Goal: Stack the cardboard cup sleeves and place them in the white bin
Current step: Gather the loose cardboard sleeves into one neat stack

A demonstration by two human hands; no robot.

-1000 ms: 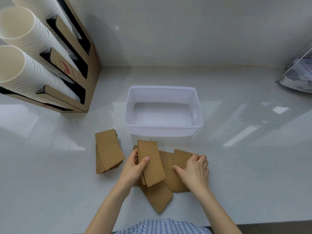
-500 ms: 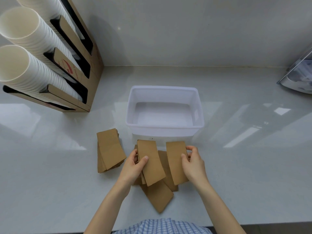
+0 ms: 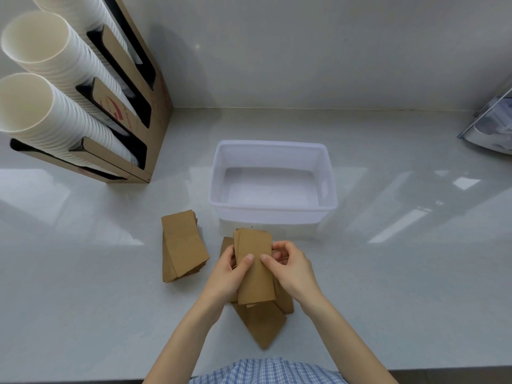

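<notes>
A small stack of flat brown cardboard cup sleeves [image 3: 255,266] is held between both hands just in front of the white bin [image 3: 273,209]. My left hand [image 3: 225,275] grips its left edge with the thumb on top. My right hand [image 3: 291,268] grips the right edge, thumb on top too. Under the hands lie loose sleeves [image 3: 263,325] on the counter. A second, neat pile of sleeves [image 3: 182,245] rests to the left. The bin has nothing in it.
A cardboard dispenser [image 3: 133,106] with rows of stacked white paper cups [image 3: 41,106] stands at the back left. A clear plastic item [image 3: 490,128] sits at the far right edge. The wall runs close behind the bin.
My right hand picked up a sleeve from the right side and brought it left onto the sleeve in my left hand. Both hands now hold them together.
</notes>
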